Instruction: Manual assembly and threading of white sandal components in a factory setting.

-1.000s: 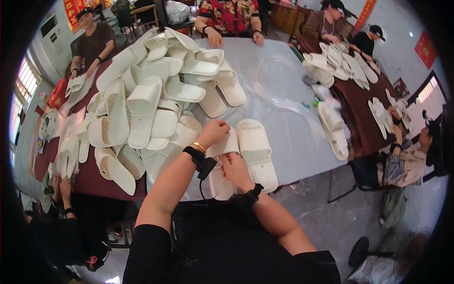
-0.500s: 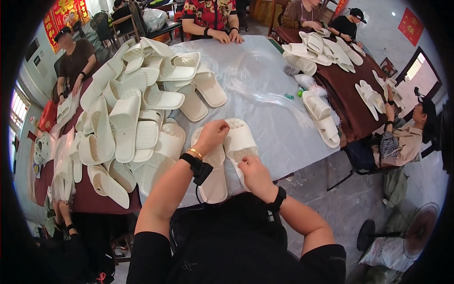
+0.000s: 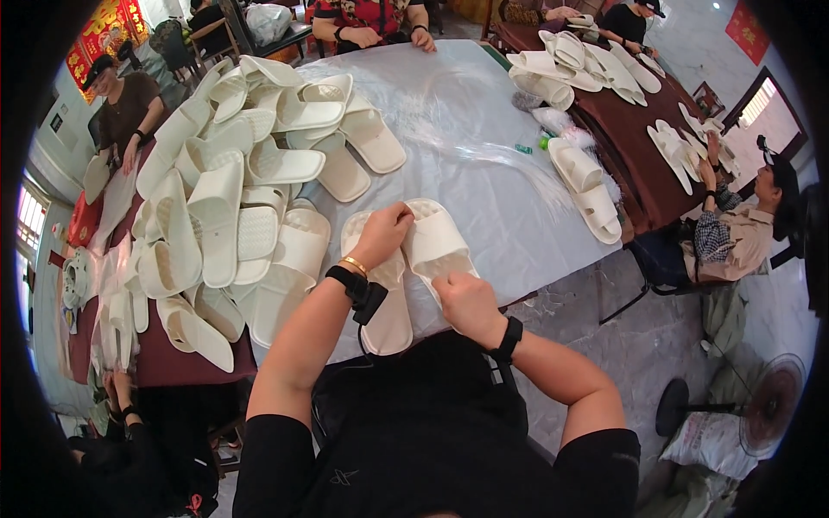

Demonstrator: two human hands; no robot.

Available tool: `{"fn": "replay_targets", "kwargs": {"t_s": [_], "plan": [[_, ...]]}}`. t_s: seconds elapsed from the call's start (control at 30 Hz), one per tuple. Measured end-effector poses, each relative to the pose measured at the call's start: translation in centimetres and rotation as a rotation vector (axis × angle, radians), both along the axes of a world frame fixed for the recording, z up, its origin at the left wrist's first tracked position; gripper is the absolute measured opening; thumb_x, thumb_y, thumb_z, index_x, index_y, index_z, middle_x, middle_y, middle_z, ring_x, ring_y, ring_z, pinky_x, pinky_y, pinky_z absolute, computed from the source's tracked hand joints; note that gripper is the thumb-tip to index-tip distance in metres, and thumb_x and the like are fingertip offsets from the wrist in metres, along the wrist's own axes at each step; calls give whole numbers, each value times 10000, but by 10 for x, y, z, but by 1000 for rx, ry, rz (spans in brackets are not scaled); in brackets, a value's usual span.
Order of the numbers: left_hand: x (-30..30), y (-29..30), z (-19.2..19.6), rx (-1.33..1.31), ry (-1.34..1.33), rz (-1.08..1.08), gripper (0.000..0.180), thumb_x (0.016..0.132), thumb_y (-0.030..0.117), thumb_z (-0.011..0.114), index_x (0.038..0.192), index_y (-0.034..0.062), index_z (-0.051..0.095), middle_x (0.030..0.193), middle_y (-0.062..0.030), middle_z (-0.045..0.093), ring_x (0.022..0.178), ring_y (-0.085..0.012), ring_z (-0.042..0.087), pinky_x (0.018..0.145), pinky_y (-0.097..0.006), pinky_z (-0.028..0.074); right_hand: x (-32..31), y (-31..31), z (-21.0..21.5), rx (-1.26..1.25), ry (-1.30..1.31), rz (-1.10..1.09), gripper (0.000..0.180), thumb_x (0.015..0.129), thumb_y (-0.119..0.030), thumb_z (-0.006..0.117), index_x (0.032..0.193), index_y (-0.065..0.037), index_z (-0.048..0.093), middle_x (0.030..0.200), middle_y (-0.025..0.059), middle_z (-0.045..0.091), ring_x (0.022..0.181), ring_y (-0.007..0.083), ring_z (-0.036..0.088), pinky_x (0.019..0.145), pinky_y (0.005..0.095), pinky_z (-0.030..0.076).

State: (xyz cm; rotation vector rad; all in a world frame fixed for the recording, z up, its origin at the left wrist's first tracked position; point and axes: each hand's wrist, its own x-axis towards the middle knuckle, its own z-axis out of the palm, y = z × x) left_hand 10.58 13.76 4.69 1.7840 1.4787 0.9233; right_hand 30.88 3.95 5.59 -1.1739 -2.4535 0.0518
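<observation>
Two white slippers lie side by side at the near edge of the table with a grey plastic cover. My left hand rests on top of them, gripping the strap of the right slipper where it meets the left slipper. My right hand is closed on the heel end of the right slipper. Both wrists wear black bands, and the left also has a gold bangle.
A large heap of white slippers covers the table's left side. More slippers lie on the brown table to the right. Other people sit at the far end, the left and the right. A fan stands on the floor.
The pair of slippers has slid slightly toward the table edge. My left hand has shifted from the left slipper onto the strap of the right one; my right hand stays at the heel.
</observation>
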Motion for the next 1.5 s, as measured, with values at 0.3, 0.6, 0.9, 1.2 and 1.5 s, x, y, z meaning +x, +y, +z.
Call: {"fn": "replay_targets", "kwargs": {"t_s": [0.3,0.6,0.9,1.2,1.5], "plan": [[-1,3,-4,-28,-30,17,216,899,173,560,971,-22,616,847,-142,666,748,-208,602,713,-319,472,-27,-32,0,-215,151,138,41,726,-65,564,698,-37,553,676,127,568,651,317,612,574,409,503],[-3,2,-3,-48,-47,12,208,897,170,571,953,-25,620,819,-90,649,745,-151,568,700,-300,466,-11,5,-2,-17,48,205,55,697,-86,589,739,-52,584,766,91,591,782,264,595,647,373,486],[-4,20,-1,-179,-149,-50,235,850,191,601,928,-25,649,831,-68,655,772,-139,581,726,-279,468,9,31,-6,-66,-103,112,322,810,-227,639,1074,-45,617,1007,65,609,1014,230,553,804,392,444],[-5,12,-7,-199,-302,-54,191,816,121,642,928,-31,673,827,-62,673,755,-121,595,700,-265,473,2,30,-17,-119,-98,124,386,785,-272,672,1091,-46,604,1074,72,595,1051,244,547,856,415,430],[-11,8,-1,-21,-516,117,119,848,66,630,933,-9,667,845,-30,661,775,-96,580,713,-239,461,-1,50,17,-212,408,0,249,825,-136,603,1051,-32,598,979,154,621,930,325,593,804,401,481]]}}
